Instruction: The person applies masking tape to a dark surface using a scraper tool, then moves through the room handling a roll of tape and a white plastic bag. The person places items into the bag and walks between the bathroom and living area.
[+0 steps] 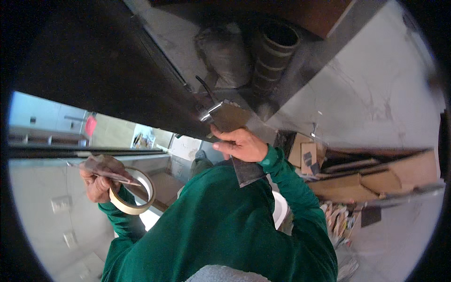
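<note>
At the left, my left hand (97, 185) is closed round a roll of masking tape (123, 207) and a thin, flat brownish piece (110, 169) whose kind I cannot make out. My right hand (244, 146) is in the middle, thumb and forefinger pointing left. A dark flat piece (246, 173) sticks out below its palm and appears to be held by the hidden fingers. Just beyond the thumb are a shiny metal fitting (210, 113) and a brown flat piece (231, 116); whether the hand touches them I cannot tell.
A dark panel (94, 61) slants across the upper left. Beyond my right hand stand a dark ribbed cylinder (272, 56) and a filled bag (225, 51). Cardboard pieces (357, 185) lie at the right beside a pale wall (376, 89). Wall sockets (61, 204) show at the left.
</note>
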Tool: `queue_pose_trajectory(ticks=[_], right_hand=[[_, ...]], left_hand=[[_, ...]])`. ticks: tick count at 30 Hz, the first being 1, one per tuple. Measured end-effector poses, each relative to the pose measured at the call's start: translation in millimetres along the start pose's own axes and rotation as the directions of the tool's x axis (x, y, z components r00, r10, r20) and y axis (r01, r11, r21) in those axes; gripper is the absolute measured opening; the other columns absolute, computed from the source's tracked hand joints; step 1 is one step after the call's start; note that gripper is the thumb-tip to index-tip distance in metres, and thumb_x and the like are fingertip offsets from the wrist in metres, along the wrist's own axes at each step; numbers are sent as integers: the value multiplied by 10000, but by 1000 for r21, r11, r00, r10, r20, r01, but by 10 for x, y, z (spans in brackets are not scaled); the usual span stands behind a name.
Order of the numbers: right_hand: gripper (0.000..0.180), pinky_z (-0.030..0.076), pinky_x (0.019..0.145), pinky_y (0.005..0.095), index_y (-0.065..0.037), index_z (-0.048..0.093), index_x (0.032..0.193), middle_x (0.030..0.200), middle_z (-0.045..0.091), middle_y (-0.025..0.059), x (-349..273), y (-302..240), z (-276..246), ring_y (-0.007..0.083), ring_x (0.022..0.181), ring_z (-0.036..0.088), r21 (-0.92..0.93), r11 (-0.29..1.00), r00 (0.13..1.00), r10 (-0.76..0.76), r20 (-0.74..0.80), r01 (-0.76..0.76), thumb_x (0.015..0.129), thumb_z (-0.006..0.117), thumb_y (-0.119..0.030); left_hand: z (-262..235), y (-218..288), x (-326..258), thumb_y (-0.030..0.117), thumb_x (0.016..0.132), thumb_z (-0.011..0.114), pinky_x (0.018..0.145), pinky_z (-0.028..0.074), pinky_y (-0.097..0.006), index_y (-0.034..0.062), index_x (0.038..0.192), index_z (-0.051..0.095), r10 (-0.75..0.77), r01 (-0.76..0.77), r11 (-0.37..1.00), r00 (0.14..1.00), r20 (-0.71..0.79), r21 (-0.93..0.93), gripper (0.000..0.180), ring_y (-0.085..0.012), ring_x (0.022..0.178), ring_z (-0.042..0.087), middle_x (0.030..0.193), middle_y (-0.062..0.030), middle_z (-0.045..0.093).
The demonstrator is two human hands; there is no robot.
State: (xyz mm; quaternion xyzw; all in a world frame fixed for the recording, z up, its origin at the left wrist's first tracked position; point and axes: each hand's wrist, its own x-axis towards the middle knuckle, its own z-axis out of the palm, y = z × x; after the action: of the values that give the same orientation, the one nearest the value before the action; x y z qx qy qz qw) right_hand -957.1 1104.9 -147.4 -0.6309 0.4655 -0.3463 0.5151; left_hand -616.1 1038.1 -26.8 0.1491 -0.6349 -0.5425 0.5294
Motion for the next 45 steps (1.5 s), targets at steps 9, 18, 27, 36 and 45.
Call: queue_pose_trajectory(ticks=[9,18,27,36,45], right_hand=[[292,495,656,498,-71,606,1029,794,636,232,596,174,238,462,745,600,-340,932,992,-126,18,125,893,575,-327],[320,506,677,553,-106,635,1010,767,644,244,1035,164,571,453,724,623,-562,782,959,-165,232,271,903,515,-383],[378,517,734,491,-108,619,1130,871,671,224,1197,253,862,396,786,661,-357,869,935,-280,216,343,894,562,-398],[594,395,992,338,9,537,1267,1153,636,98,818,779,420,220,1051,588,782,558,897,441,3,-277,869,639,-420],[242,498,859,322,-8,634,1067,1031,672,79,89,-491,207,199,943,640,915,319,969,82,233,-247,845,653,-104]], left_hand=[[481,697,-1238,194,796,694,547,510,-374,-29,868,590,-66,159,965,915,-397,206,256,-261,564,597,712,-194,623],[1236,560,-1758,120,741,738,601,495,-256,-36,929,672,41,257,936,596,-802,239,253,-158,662,624,836,-111,683],[1590,213,-1615,126,819,668,536,459,-223,9,990,639,-70,376,925,307,-949,53,210,-98,631,594,784,-49,655],[1559,-194,-1281,139,851,694,572,463,-229,-5,894,686,54,288,949,251,-966,128,151,-94,644,600,784,-38,668],[1616,-419,-1097,183,859,708,493,315,-211,30,683,662,202,452,829,308,-930,329,238,-39,557,435,618,32,550]])
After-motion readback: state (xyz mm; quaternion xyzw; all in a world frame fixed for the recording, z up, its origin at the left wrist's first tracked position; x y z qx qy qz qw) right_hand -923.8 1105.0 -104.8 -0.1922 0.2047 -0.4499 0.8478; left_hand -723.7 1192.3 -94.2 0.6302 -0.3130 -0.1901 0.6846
